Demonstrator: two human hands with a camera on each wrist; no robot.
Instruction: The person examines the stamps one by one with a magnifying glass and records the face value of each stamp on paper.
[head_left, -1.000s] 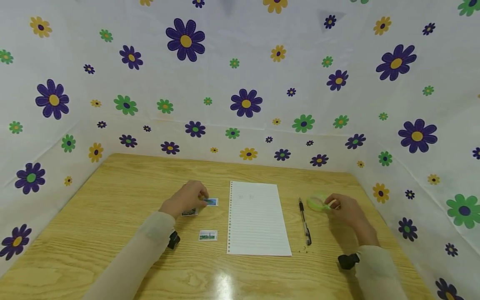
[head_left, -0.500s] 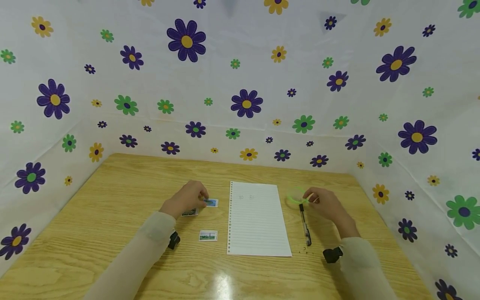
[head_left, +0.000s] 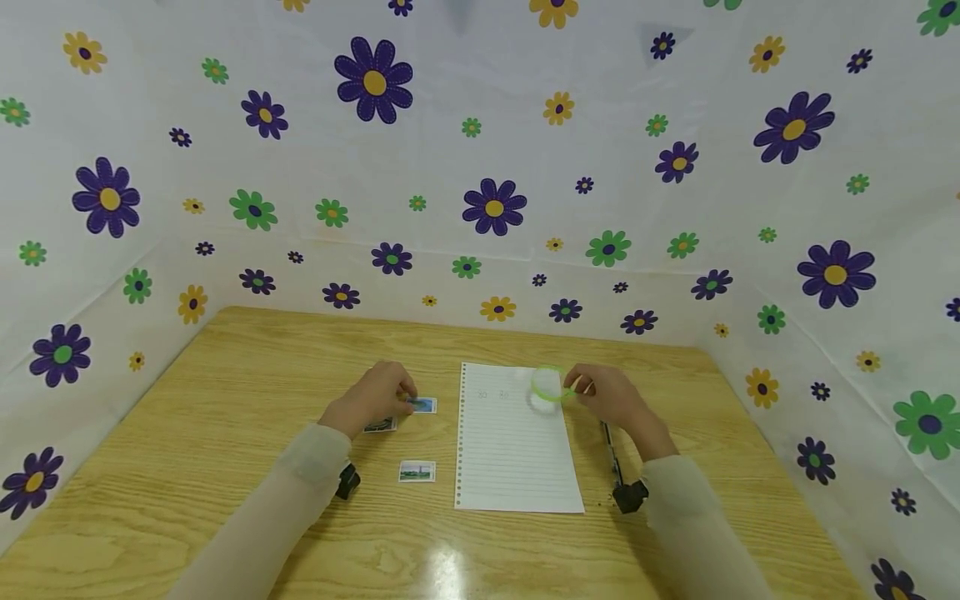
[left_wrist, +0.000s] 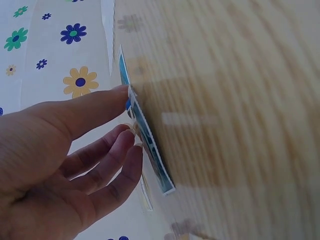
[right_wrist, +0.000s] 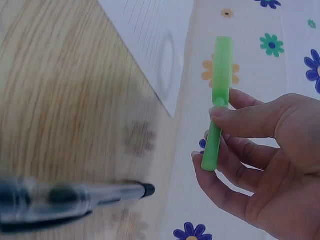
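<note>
My right hand (head_left: 611, 396) pinches the short handle of a green-rimmed magnifying glass (head_left: 547, 383) between thumb and fingers. Its lens is over the top right part of a lined paper sheet (head_left: 513, 458); in the right wrist view, the magnifying glass (right_wrist: 222, 70) appears edge-on. On the left, my left hand (head_left: 371, 396) rests at a blue stamp (head_left: 425, 405) and a darker stamp (head_left: 380, 425), its fingers loosely bent. Seen from the left wrist, the thumb and fingertips (left_wrist: 131, 131) touch the stamps at the table surface. Part of the stamps is hidden under this hand.
Another stamp (head_left: 417, 472) with a green scene lies nearer the front. A pen (head_left: 613, 454) is right of the paper, partly hidden by the right wrist. Tiny dark crumbs (head_left: 600, 503) lie beside it. Flower-print cloth (head_left: 480, 150) walls in the wooden table (head_left: 285, 367).
My right hand has carried the magnifying glass left, from right of the pen, past the pen's top, to over the paper's upper right edge. The left hand has stayed in place at the stamps.
</note>
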